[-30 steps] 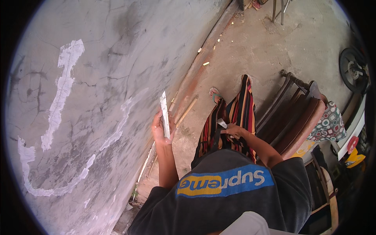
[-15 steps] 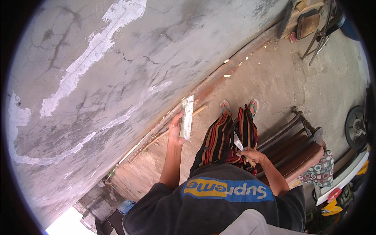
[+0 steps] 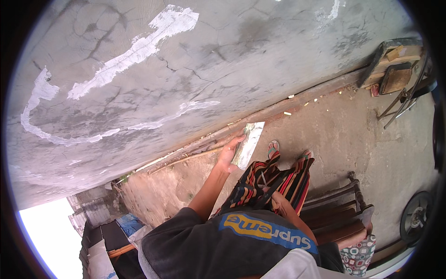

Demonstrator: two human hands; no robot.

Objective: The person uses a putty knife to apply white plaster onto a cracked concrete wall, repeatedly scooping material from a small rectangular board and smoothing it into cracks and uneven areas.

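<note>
My left hand (image 3: 227, 154) is closed round the edge of a flat rectangular metal plate (image 3: 251, 145) smeared with white filler, held out between my body and the wall. My right hand (image 3: 275, 197) is in front of my striped trousers, closed on a putty knife (image 3: 263, 178). Only a thin edge of its blade shows, and its handle is mostly hidden. The cracked grey wall (image 3: 223, 56) carries rough white filler strips: a broad one (image 3: 134, 56) higher up, a curved one (image 3: 35, 104) at the left and a thin one (image 3: 179, 111) lower down.
A long stick (image 3: 186, 159) lies along the wall's foot on the concrete floor (image 3: 344, 135). To the right stand a dark wooden bench (image 3: 334, 221) and a black wheel (image 3: 416, 217). Wooden boards (image 3: 395, 58) lean at the far right by a metal-legged chair (image 3: 406, 104).
The view has turned, so the wall fills more of the top. My right hand has moved left across my lap with the putty knife, closer to the plate. My left hand keeps its hold.
</note>
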